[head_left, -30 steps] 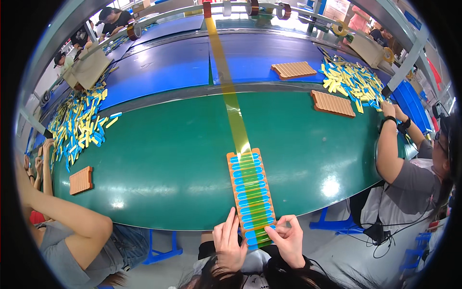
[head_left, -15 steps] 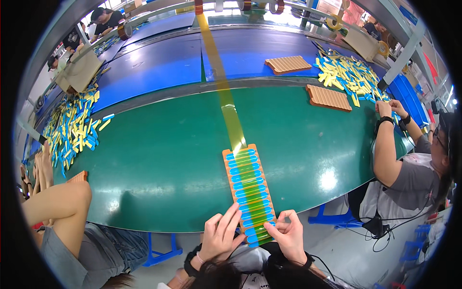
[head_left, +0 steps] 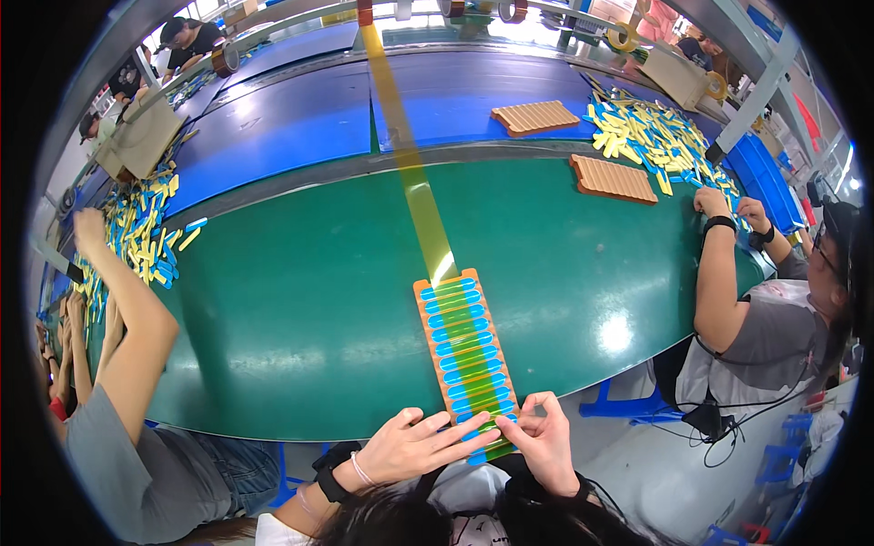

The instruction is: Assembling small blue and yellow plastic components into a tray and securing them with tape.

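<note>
A long orange tray (head_left: 426,288) filled with several blue oblong pieces lies on the green table (head_left: 291,309), straight ahead of me. A translucent yellow tape (head_left: 410,173) runs from the far side down along the tray's middle. My left hand (head_left: 410,446) lies flat with its fingers spread on the tray's near end. My right hand (head_left: 546,441) pinches the tape's near end at the tray's near right corner.
A person at the right rests both hands by a pile of yellow and blue pieces (head_left: 651,136). Two more orange trays (head_left: 612,177) (head_left: 535,116) lie near it. A person's arm (head_left: 127,309) at the left reaches into another pile (head_left: 137,227). A blue belt (head_left: 273,127) runs behind.
My left hand has flattened onto the tray's near end, fingers pointing right. The person at the left has raised an arm to the pile. My right hand stays at the tape end.
</note>
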The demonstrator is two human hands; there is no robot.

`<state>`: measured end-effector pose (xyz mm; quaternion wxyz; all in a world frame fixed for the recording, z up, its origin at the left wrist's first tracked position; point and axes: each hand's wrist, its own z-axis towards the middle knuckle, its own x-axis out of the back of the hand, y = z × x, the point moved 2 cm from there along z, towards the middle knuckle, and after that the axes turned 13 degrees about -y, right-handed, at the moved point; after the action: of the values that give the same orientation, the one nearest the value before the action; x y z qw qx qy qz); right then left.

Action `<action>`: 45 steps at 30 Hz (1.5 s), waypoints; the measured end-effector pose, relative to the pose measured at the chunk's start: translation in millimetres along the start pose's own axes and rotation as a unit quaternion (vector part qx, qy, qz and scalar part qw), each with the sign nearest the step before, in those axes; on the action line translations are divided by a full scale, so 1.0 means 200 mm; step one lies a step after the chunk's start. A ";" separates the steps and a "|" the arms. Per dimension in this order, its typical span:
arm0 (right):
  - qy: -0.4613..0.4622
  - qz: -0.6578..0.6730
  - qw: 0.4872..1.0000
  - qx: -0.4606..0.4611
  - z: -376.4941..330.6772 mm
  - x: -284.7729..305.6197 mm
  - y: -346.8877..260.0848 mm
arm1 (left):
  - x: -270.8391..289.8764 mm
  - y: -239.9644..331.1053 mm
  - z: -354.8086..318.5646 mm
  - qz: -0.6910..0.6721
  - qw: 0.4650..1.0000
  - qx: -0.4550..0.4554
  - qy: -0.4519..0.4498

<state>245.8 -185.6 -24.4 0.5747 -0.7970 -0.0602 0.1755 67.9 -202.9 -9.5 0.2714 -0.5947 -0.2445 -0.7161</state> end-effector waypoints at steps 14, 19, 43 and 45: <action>-0.126 -0.371 0.920 -0.011 0.14 0.05 -0.26 | -0.01 0.02 -0.02 -0.008 1.000 0.014 0.017; -0.145 -0.339 0.925 0.092 0.12 -0.01 -0.31 | 0.03 0.04 -0.01 -0.019 1.000 0.011 0.005; -0.205 -0.502 0.835 0.092 0.10 -0.17 -0.37 | 0.00 -1.05 0.60 -0.696 0.617 0.298 0.216; -0.206 -0.505 0.834 0.084 0.14 -0.17 -0.40 | 0.07 -0.99 0.64 -0.523 0.757 0.323 0.223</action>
<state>212.6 -144.1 50.0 0.6224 -0.5500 -0.5564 0.0252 22.6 27.0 21.8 0.0778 -0.0751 -0.6668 -0.7374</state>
